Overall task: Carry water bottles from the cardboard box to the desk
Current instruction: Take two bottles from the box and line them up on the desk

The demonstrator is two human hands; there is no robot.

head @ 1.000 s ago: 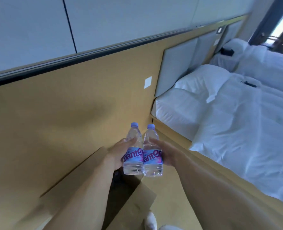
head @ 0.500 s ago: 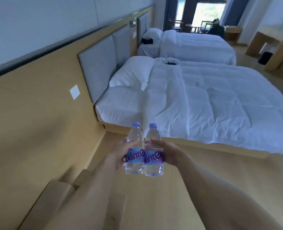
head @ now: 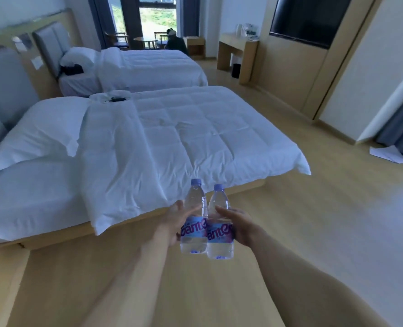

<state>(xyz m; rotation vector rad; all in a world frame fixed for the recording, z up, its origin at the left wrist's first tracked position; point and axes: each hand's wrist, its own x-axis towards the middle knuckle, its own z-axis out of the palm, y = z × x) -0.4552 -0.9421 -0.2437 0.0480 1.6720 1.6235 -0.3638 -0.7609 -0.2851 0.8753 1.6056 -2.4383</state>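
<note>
Two clear water bottles with pale purple caps and blue-pink labels are held upright side by side, touching, in front of me. My left hand grips the left bottle. My right hand grips the right bottle. Both bottles hang in the air over the wooden floor, near the foot corner of the nearer bed. A wooden desk stands far off at the back right, with a white kettle and small items on top. The cardboard box is out of view.
Two white beds fill the left and middle: the nearer bed and the farther bed. Wooden floor runs along the right towards the desk. A dark screen hangs on the right wall. White paper lies on the floor at right.
My view has swung right, from the wall and cardboard box to the open room. The box has left the frame. Both hands keep the same grip on the bottles.
</note>
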